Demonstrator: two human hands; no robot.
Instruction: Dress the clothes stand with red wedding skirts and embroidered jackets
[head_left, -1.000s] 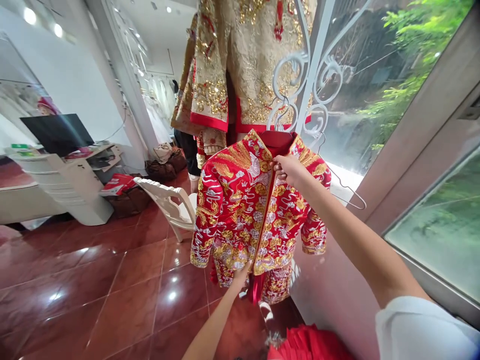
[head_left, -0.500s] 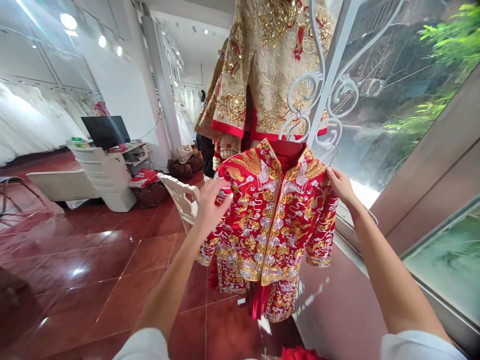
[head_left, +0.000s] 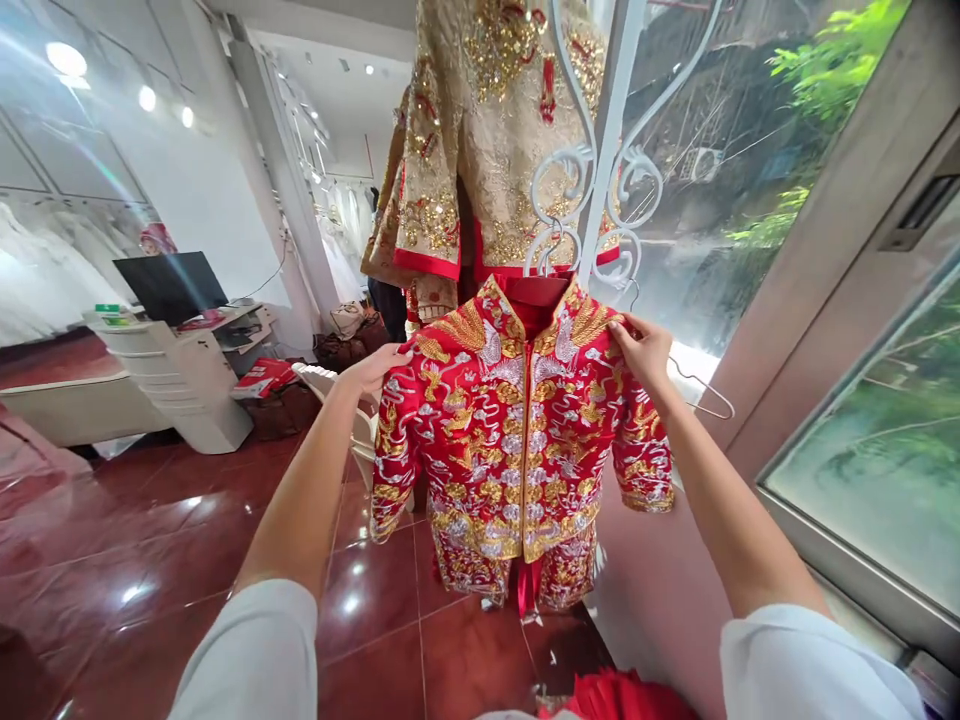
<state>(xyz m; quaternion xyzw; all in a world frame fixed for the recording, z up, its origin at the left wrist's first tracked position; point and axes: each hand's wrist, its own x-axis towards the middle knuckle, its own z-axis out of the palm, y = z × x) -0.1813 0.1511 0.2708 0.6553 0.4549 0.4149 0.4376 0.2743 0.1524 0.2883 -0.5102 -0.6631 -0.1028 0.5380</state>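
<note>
A small red jacket (head_left: pixel 517 440) embroidered in gold and silver hangs on a hanger from a white scrolled metal stand (head_left: pixel 592 190). My left hand (head_left: pixel 375 368) rests on the jacket's left shoulder, fingers curled over the cloth. My right hand (head_left: pixel 641 348) pinches the right shoulder near the collar. A red skirt piece (head_left: pixel 517 575) hangs below the jacket. Behind and above hangs a larger gold embroidered robe (head_left: pixel 487 150) with red trim.
A white plastic chair (head_left: pixel 330 385) stands just left of the jacket. Further left are a white desk (head_left: pixel 180 375) with a dark monitor (head_left: pixel 171 285), and bags on the glossy red tile floor (head_left: pixel 150 560). A glass window wall (head_left: pixel 825 300) runs along the right. Red fabric (head_left: pixel 622 695) lies at my feet.
My left hand rose from the jacket's hem to its left shoulder. My right hand shifted from the collar to the right shoulder. The jacket now hangs squarer.
</note>
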